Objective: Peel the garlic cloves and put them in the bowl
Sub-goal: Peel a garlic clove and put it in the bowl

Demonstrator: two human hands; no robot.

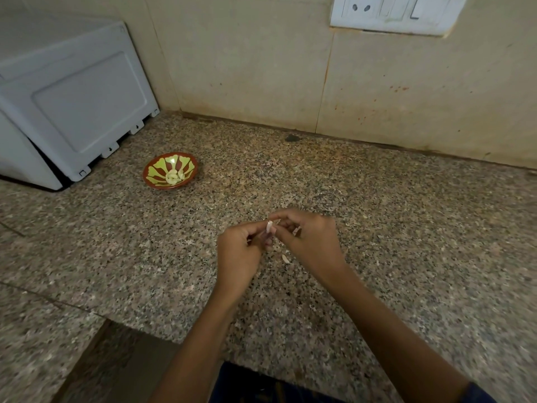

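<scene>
My left hand [241, 254] and my right hand [308, 239] meet above the middle of the granite counter. Between their fingertips is a small garlic clove [269, 227] with pale papery skin; both hands pinch it. A scrap of peel [296, 230] sticks out by my right fingers. Far to the left stands a small red and yellow-green bowl [154, 173] with several peeled cloves [173, 177] lying in its bottom.
Loose bits of peel [285, 258] lie on the speckled granite counter [406, 228] under my hands. A white appliance [66, 97] stands at the back left beside the bowl. The tiled wall carries a switch plate [395, 13]. The counter's front edge steps in at the lower left.
</scene>
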